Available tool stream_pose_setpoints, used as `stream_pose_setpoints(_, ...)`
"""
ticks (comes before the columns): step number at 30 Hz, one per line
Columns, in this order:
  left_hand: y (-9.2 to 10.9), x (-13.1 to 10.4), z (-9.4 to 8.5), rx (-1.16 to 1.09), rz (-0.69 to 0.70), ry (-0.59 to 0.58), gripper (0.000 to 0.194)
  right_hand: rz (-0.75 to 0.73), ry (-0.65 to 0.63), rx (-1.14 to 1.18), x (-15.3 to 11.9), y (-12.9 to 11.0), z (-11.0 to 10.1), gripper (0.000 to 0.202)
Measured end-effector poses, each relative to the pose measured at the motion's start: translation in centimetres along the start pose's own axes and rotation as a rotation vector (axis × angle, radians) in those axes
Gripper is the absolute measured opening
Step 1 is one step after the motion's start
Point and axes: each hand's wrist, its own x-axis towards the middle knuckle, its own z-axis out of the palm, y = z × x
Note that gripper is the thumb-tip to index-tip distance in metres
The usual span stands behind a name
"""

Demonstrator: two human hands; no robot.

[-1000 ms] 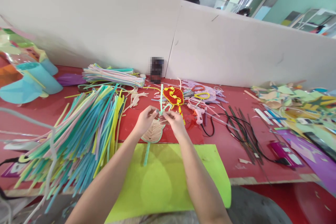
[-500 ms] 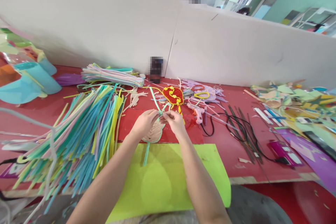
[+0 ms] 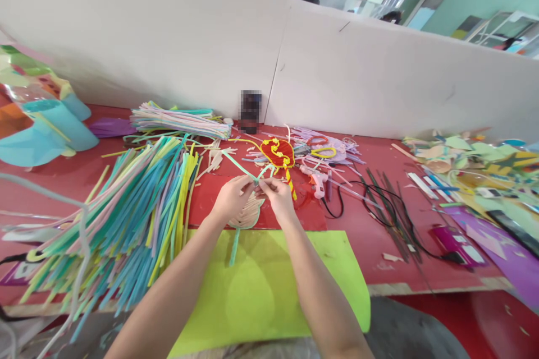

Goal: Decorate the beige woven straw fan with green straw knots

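Observation:
My left hand point(image 3: 233, 197) and my right hand point(image 3: 275, 196) meet at the middle, fingertips close together, both pinching a mint-green pipe cleaner point(image 3: 238, 164). One straight end of it points up and left, and a bent loop rises near my right fingers. Under the hands lies a beige leaf-like piece point(image 3: 248, 214) with a green edge and a green stem pointing toward me. Just beyond the hands is a red and yellow pipe-cleaner piece point(image 3: 277, 154).
Pipe cleaners point(image 3: 138, 207) lie heaped at left, with another bundle point(image 3: 181, 120) behind. A pink glue gun point(image 3: 320, 182), scissors point(image 3: 322, 152), black cable and paper scraps sit at right. A lime-green sheet point(image 3: 269, 291) lies in front.
The straight end of the green pipe cleaner has swung down to the left. My hands have stayed nearly in place, still pinching.

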Motion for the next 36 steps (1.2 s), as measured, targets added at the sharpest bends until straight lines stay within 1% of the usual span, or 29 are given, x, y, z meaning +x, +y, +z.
stream_pose_setpoints(3, 0.2, 0.1, 0.1, -0.088, -0.018, 0.013, 0.018, -0.001, -0.006, -0.004, 0.0, 0.0, 0.1, 0.025)
stream_pose_setpoints(5, 0.2, 0.1, 0.0, -0.091, -0.022, 0.007, 0.019, 0.007, -0.014, -0.002, 0.0, 0.0, 0.1, 0.025)
stream_pose_setpoints(10, 0.3, -0.1, -0.5, 0.062, -0.015, -0.03, 0.017, 0.006, -0.014, -0.01, 0.0, 0.2, 0.3, 0.024)
stream_pose_setpoints(12, 0.4, -0.1, -0.5, 0.08, -0.02, -0.045, 0.016, 0.005, -0.01, -0.01, 0.0, 0.3, 0.2, 0.023)
stream_pose_setpoints(15, 0.3, 0.0, -0.3, -0.002, -0.06, -0.051, 0.022, -0.002, -0.008, -0.014, 0.2, 0.2, -0.1, 0.023)
stream_pose_setpoints(17, 0.1, 0.1, 0.0, -0.07, -0.086, -0.033, 0.025, -0.008, -0.012, -0.029, 0.3, 0.2, -0.3, 0.024)
stream_pose_setpoints(20, -0.4, 0.2, 0.4, -0.147, -0.105, -0.005, 0.021, -0.015, -0.017, -0.047, 0.4, 0.0, -0.5, 0.025)
stream_pose_setpoints(22, -0.7, 0.2, 0.6, -0.177, -0.108, -0.012, 0.017, -0.02, -0.018, -0.053, 0.4, 0.0, -0.6, 0.025)
stream_pose_setpoints(25, -0.9, 0.2, 0.9, -0.195, -0.119, -0.024, 0.016, -0.031, -0.016, -0.075, 0.4, -0.1, -0.5, 0.025)
stream_pose_setpoints(32, -0.6, 0.3, 0.4, -0.233, -0.115, -0.046, 0.018, -0.064, -0.027, -0.171, 0.3, 0.1, -0.5, 0.027)
stream_pose_setpoints(36, -0.6, 0.4, 0.0, -0.247, -0.081, -0.083, 0.014, -0.053, -0.052, -0.144, 0.4, 0.2, -0.7, 0.028)
